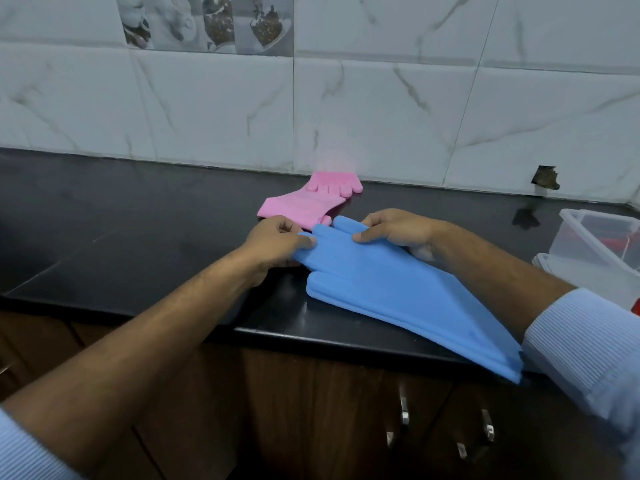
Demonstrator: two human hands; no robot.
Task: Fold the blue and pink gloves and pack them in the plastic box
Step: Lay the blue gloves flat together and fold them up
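Both hands are on the blue gloves (398,289), which lie stacked flat on the black tabletop (121,220), finger ends pointing away from the person and the cuffs running back past the near edge. The left hand (277,242) pinches the left side of the finger end, thumb on top, grip clamped on the blue rubber. The right hand (394,230) holds the opposite side of the same finger end, thumb pressed along the edge and fingers curled over it, also clamped on the blue gloves. Between the two grips the glove fingers sit slightly raised off the surface.

Just beyond the left grip, the pink gloves (304,202) lie flat on the tabletop, fingers toward the marble-tiled wall (381,109), one corner tucked close against the blue finger tips. Well to the right of the right grip, at the frame's edge, stands the clear plastic box (595,251), open at the top, something red showing inside, though what it is cannot be made out. Both forearms are bare, with ribbed light-blue sleeves (585,351) pushed up. Below the tabletop, brown cabinet doors with metal handles (403,407) show.
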